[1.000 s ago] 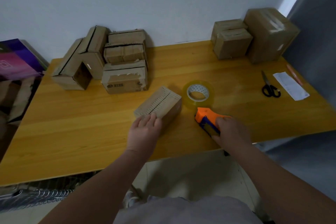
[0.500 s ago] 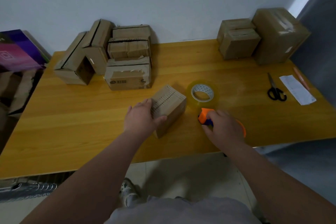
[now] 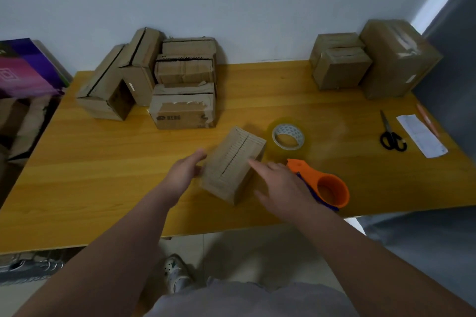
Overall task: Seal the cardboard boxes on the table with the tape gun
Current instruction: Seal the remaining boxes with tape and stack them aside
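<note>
On my feed, the small cardboard box sat near the middle of the wooden table, turned at an angle, its top flaps closed along a centre seam with no tape I could make out. The left hand lay against the box's left face, released, fingers fairly straight and touching the cardboard rather than wrapping it. The right hand was also released, fingers spread, its index fingertip at the box's right top edge; I could not tell whether it actually touched.

The orange tape gun lay on the table just right of the right hand, close to the near edge, with nothing gripping it. A roll of clear tape lay flat just beyond it, beside the box's far right corner.

Against the far wall on the left I saw a cluster of cardboard boxes, some stacked and some leaning. At the far right corner stood three taped boxes. Black-handled scissors and a white paper slip lay side by side near the right edge.
</note>
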`<state>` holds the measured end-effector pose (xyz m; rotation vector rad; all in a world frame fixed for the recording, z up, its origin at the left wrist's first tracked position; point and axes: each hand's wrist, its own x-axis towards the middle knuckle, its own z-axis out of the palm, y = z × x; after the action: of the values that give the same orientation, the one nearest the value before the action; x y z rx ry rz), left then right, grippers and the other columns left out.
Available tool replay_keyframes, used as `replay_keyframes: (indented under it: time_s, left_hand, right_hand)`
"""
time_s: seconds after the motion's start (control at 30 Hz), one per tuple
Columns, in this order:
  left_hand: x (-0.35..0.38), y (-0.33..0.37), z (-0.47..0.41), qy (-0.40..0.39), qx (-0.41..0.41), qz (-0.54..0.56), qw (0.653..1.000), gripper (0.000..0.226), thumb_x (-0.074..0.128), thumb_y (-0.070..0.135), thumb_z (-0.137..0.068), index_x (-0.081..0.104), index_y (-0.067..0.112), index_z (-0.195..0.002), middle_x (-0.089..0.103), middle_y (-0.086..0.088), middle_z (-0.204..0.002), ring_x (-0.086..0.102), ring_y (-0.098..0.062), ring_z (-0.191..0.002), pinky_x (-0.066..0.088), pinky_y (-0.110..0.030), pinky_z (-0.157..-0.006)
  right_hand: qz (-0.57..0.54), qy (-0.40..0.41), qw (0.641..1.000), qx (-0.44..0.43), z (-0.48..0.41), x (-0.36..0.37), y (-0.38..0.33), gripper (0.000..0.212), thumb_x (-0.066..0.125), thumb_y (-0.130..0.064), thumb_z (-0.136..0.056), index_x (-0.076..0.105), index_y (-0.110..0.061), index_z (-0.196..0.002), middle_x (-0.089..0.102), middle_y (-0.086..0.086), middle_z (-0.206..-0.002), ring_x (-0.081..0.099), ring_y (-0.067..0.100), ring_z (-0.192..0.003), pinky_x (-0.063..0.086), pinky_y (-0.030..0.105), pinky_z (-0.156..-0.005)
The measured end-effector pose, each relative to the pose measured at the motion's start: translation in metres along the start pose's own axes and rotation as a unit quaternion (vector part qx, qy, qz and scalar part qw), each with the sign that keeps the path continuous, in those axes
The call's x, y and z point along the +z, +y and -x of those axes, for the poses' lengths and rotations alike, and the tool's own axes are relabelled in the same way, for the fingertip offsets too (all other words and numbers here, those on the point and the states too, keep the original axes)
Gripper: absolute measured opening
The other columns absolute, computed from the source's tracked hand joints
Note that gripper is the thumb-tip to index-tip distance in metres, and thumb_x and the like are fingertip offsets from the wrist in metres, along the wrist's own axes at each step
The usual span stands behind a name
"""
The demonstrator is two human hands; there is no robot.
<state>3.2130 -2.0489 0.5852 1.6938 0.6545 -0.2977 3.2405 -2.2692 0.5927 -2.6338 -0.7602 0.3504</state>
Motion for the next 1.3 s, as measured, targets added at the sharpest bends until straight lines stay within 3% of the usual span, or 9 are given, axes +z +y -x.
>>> replay_keyframes:
  time_s: [0.1, 0.27, 0.47, 0.63, 0.7, 0.77, 0.83, 0.93, 1.3]
  left_hand:
    - [-0.002, -0.013, 0.005, 0.002, -0.050, 0.100, 0.994, 0.033, 0.041, 0.020, -0.096, 0.062, 0.020, -0.122, 0.059, -0.006, -0.124, 0.050, -0.025, -0.123, 0.037, -0.041, -0.100]
    - [-0.004, -0.011, 0.020, -0.112, 0.062, 0.045, 0.991, 0.059, 0.049, -0.016, -0.081, 0.061, 0.026, -0.121, 0.064, 0.010, -0.121, 0.056, -0.008, -0.115, 0.047, -0.021, -0.085]
    - [0.010, 0.024, 0.034, 0.098, 0.214, -0.085, 0.968, 0.049, 0.074, 0.014, -0.082, 0.057, 0.025, -0.127, 0.061, 0.012, -0.098, 0.056, -0.001, -0.089, 0.046, -0.024, -0.080]
    - [0.024, 0.023, 0.040, 0.189, 0.223, -0.268, 0.918, 0.068, 0.072, 0.036, -0.083, 0.040, 0.024, -0.141, 0.056, 0.003, -0.117, 0.056, -0.017, -0.103, 0.048, -0.033, -0.082]
    - [0.030, 0.011, 0.042, 0.236, 0.252, -0.316, 0.884, 0.052, 0.069, 0.036, -0.084, 0.051, 0.017, -0.129, 0.052, -0.003, -0.122, 0.053, -0.022, -0.107, 0.049, -0.035, -0.082]
    - [0.031, 0.000, 0.043, 0.285, 0.381, -0.369, 0.798, 0.027, 0.065, 0.029, -0.086, 0.065, 0.008, -0.103, 0.056, -0.011, -0.107, 0.050, -0.026, -0.098, 0.049, -0.036, -0.074]
    - [0.031, -0.008, 0.041, 0.237, 0.495, -0.395, 0.737, 0.020, 0.057, 0.020, -0.085, 0.070, 0.004, -0.086, 0.063, -0.012, -0.090, 0.053, -0.027, -0.087, 0.052, -0.035, -0.065]
    - [0.032, -0.009, 0.042, 0.137, 0.497, -0.424, 0.745, 0.032, 0.047, 0.017, -0.079, 0.074, 0.005, -0.092, 0.071, -0.010, -0.093, 0.067, -0.029, -0.082, 0.059, -0.037, -0.069]
    - [0.029, -0.018, 0.042, 0.085, 0.480, -0.386, 0.783, 0.035, 0.045, 0.015, -0.085, 0.072, 0.005, -0.104, 0.070, -0.009, -0.110, 0.064, -0.026, -0.105, 0.047, -0.037, -0.098]
  right_hand:
    - [-0.025, -0.036, 0.999, 0.003, -0.003, 0.008, -0.009, 0.074, 0.055, -0.021, -0.095, 0.011, -0.034, -0.153, 0.047, 0.001, -0.138, 0.043, 0.021, -0.126, 0.044, 0.036, -0.097]
    - [-0.142, 0.014, 0.990, 0.015, -0.010, 0.011, -0.006, 0.069, 0.058, -0.014, -0.093, 0.025, -0.030, -0.151, 0.054, -0.001, -0.126, 0.051, 0.015, -0.117, 0.047, 0.037, -0.099]
    - [-0.322, 0.037, 0.944, 0.060, -0.019, -0.002, -0.003, 0.042, 0.058, -0.016, -0.095, 0.053, -0.024, -0.135, 0.063, -0.008, -0.109, 0.059, 0.013, -0.108, 0.045, 0.025, -0.088]
    - [-0.401, -0.029, 0.910, 0.100, -0.010, 0.002, -0.003, 0.023, 0.053, -0.020, -0.098, 0.061, -0.029, -0.117, 0.065, -0.008, -0.109, 0.060, 0.011, -0.104, 0.053, 0.035, -0.088]
    - [-0.413, -0.039, 0.901, 0.125, -0.006, 0.007, -0.005, 0.029, 0.053, -0.024, -0.098, 0.058, -0.025, -0.126, 0.063, -0.007, -0.110, 0.059, 0.010, -0.104, 0.054, 0.034, -0.088]
    - [-0.410, -0.033, 0.901, 0.139, -0.005, 0.010, -0.005, 0.040, 0.055, -0.026, -0.097, 0.052, -0.022, -0.136, 0.061, -0.002, -0.117, 0.059, 0.013, -0.108, 0.054, 0.034, -0.089]
    - [-0.409, -0.024, 0.900, 0.146, -0.004, 0.010, -0.005, 0.043, 0.055, -0.027, -0.097, 0.048, -0.022, -0.140, 0.060, 0.001, -0.121, 0.058, 0.013, -0.108, 0.054, 0.031, -0.087]
    - [-0.412, -0.004, 0.899, 0.147, -0.002, 0.007, -0.005, 0.041, 0.055, -0.028, -0.097, 0.050, -0.023, -0.137, 0.060, -0.004, -0.115, 0.058, 0.010, -0.102, 0.055, 0.030, -0.083]
    - [-0.448, 0.026, 0.875, 0.180, -0.011, 0.003, -0.006, 0.034, 0.066, -0.033, -0.090, 0.058, -0.021, -0.121, 0.058, -0.011, -0.108, 0.055, 0.009, -0.101, 0.053, 0.032, -0.088]
